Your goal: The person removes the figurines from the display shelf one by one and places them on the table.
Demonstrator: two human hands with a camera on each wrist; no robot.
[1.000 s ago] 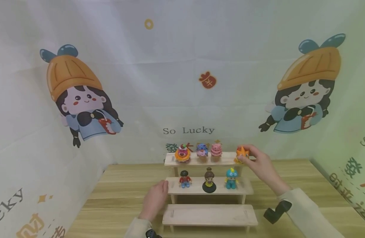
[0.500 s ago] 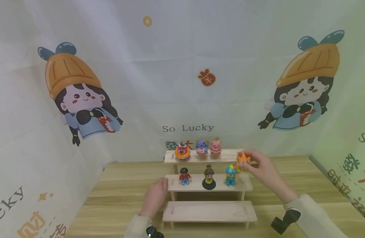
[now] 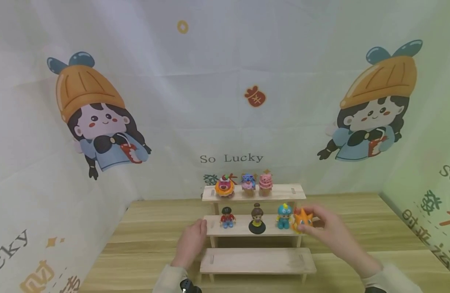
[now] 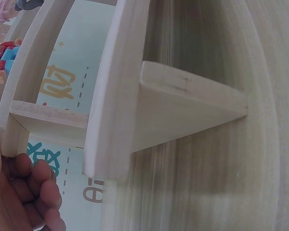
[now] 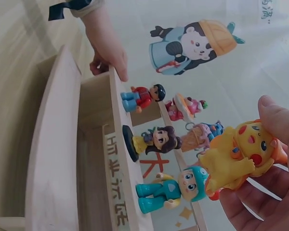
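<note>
My right hand (image 3: 330, 232) pinches a yellow toy figurine (image 5: 236, 156) with an orange spiky hood (image 3: 303, 219). It is at the right end of the middle shelf (image 3: 243, 232), close beside a teal-suited doll (image 3: 284, 217); whether its base touches the wood I cannot tell. My left hand (image 3: 191, 242) holds the left end of that same shelf, fingers curled by the end board in the left wrist view. Farther left on this tier stand a figure in a black-based yellow dress (image 3: 257, 219) and a red-jacketed figure (image 3: 227, 218).
Along the top shelf (image 3: 288, 193) stand an orange-ringed figurine (image 3: 225, 187), a blue ice-cream figurine (image 3: 248, 185) and a pink one (image 3: 266, 185). The bottom shelf (image 3: 257, 260) sits in front, nearest me. A printed cloth (image 3: 225, 122) hangs behind the wooden table (image 3: 137, 244).
My right hand has carried the orange-hooded figurine off the top shelf's right end, down and toward me to the middle shelf. The left hand stays at the shelf's left end.
</note>
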